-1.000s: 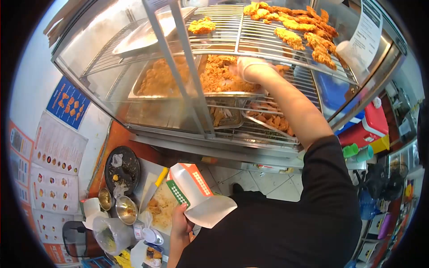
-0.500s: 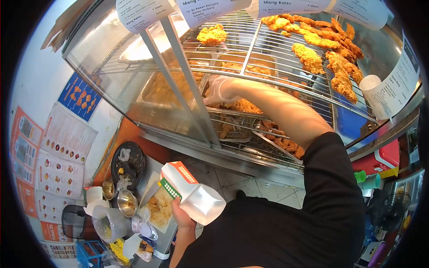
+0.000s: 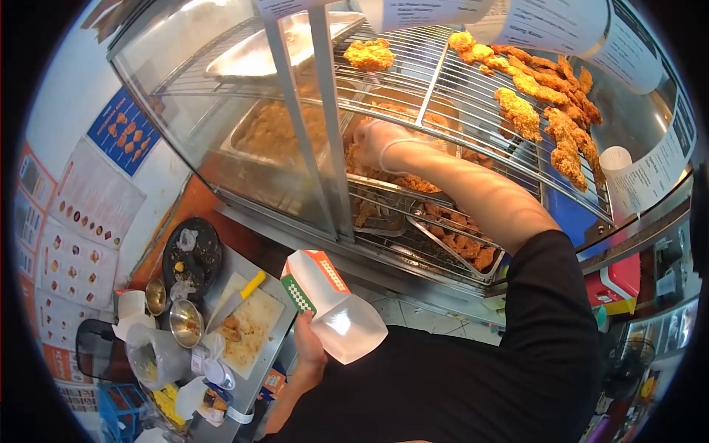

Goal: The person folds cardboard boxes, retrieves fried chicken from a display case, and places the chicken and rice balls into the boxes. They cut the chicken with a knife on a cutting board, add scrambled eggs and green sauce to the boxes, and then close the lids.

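Observation:
My left hand (image 3: 309, 342) grips a white paper takeaway box (image 3: 350, 325) with orange and green printing; its open side faces up and nothing shows inside. Under the wire rack of the heated display case, my right hand (image 3: 378, 142) reaches into a metal tray of fried chicken (image 3: 413, 181). Clear plastic glove material covers that hand. Rack wires and glare hide its fingers, so I cannot make out whether they hold a piece. Crispy chicken pieces (image 3: 517, 114) lie on the rack above my forearm. Below, another tray holds darker chicken pieces (image 3: 461, 240).
Slanted glass and a metal post (image 3: 334, 140) stand left of my right hand. At lower left, a yellow-handled knife (image 3: 235, 301) lies on a stained cutting board (image 3: 258, 340), near metal bowls (image 3: 186, 323) and a black stone mortar (image 3: 193, 255). Paper order slips (image 3: 550, 26) hang along the top.
My right hand has moved deeper into the chicken tray, away from the metal post. The takeaway box stays in my left hand. The view has shifted slightly.

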Demonstrator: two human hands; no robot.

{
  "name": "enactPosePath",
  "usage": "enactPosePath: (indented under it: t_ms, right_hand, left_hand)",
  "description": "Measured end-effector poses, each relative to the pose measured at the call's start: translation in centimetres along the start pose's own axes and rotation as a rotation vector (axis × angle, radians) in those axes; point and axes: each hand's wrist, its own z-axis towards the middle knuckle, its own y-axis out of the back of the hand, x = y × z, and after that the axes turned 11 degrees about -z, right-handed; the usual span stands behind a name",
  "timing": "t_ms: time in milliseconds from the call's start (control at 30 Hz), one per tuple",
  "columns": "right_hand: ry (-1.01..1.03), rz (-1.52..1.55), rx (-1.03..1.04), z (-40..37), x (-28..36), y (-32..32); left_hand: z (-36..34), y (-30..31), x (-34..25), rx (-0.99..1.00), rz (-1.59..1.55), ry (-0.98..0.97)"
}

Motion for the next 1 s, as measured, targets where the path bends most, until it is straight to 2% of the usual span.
enactPosePath:
  t_ms: [33,133,200,300,367,467,533,600,667,733,767,800,867,900,933,1000]
  right_hand:
    - [-0.132,0.066,-0.032,-2.9,1.9,3.2]
    - [-0.038,-0.022,-0.153,-0.6,-1.4,2.5]
    - [-0.026,0.230,-0.206,0.3,-3.6,1.1]
    - [-0.050,0.079,-0.170,-0.3,-4.3,2.0]
    - [0.044,0.503,-0.213,-0.4,-5.7,0.7]
    - [-0.008,0.425,-0.242,1.9,-7.2,-1.4]
    - [-0.025,0.308,-0.294,-0.5,-4.2,1.3]
    - [-0.064,0.143,-0.219,-1.3,-2.6,2.5]
    - [-0.024,0.147,-0.236,-1.8,-2.2,2.8]
    - [-0.081,0.211,-0.067,-1.9,-1.2,3.7]
    - [-0.099,0.154,-0.167,-1.2,-1.2,3.0]
    - [-0.092,0.145,-0.162,-1.5,-0.4,3.3]
    - [-0.271,0.313,-0.057,-2.8,1.5,4.7]
    - [-0.271,0.275,0.060,-2.6,1.5,5.5]
    - [-0.266,0.267,0.062,-1.7,0.5,5.0]
    - [0.072,-0.064,-0.149,-0.1,-1.1,3.4]
  left_hand:
    - [0.1,-0.1,-0.1,0.003,-0.005,-0.004]
    - [0.4,0.0,-0.1,-0.007,-0.008,-0.018]
    - [0.5,0.2,0.3,0.007,0.011,-0.018]
    - [0.1,-0.3,0.6,0.018,-0.034,-0.006]
    - [0.0,-1.2,0.5,0.028,-0.047,-0.001]
    - [0.1,-1.5,0.8,0.012,-0.038,0.005]
    - [0.0,-2.0,0.6,-0.019,-0.023,0.006]
    - [-0.7,-3.5,-0.3,0.069,0.038,-0.039]
    - [-0.9,-3.9,-0.4,0.063,0.056,-0.056]
    - [-0.8,-3.9,-0.1,0.055,0.069,-0.076]
    - [-0.7,-3.8,0.0,0.047,0.054,-0.067]
    - [-0.6,-3.5,0.3,0.041,0.040,-0.057]
    - [0.2,-2.4,1.0,0.042,0.013,-0.057]
    - [0.4,-2.1,1.3,0.048,-0.002,-0.057]
    - [0.4,-2.0,1.4,0.045,-0.011,-0.059]
    - [0.6,-2.1,1.5,0.070,-0.014,-0.096]
